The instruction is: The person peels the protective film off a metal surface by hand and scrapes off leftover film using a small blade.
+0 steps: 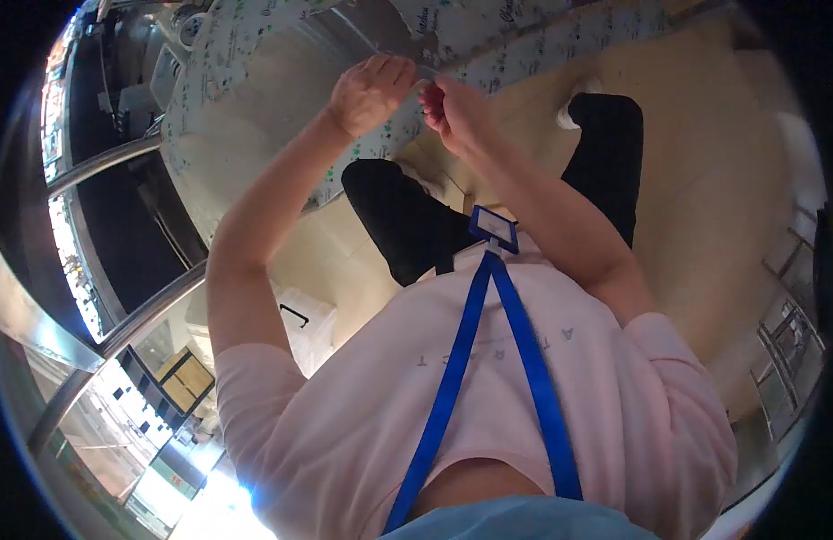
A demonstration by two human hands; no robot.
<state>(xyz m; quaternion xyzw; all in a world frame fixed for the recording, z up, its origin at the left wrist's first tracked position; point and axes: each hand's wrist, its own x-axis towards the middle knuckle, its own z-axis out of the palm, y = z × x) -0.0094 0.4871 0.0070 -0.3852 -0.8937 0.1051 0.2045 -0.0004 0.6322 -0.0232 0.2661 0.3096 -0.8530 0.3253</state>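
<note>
Far left of the rectangular blue-framed badge (494, 227), two shiny round metal tubes (106, 166) run obliquely, with dark panels between them. Nearer, forward and to the left of the badge, spreads a broad pale surface (241, 90) printed with small green marks and lettering (the word "kitchen" is legible near its top); its outline appears curved. The bare left hand (373, 97), forward and left of the badge, shows its back, fingers bent and drawn together; whether it grips anything cannot be told. Just beside its fingertips, forward of the badge and slightly left, is a thin translucent piece (425, 74), too small for its full shape to be made out. The bare right hand (454, 117), also forward of the badge, has thumb and forefinger pinched on this piece, with the other fingers curled. Below the badge, a flat blue fabric lanyard (448, 396) forms a V over a pale pink T-shirt (597, 405). Black trousers (606, 135) extend to both sides of the badge; a white shoe (565, 115) lies forward and right. Right of the badge stretches a beige floor (705, 135), and far right stands a metal frame (781, 351) (partly in shadow).
</note>
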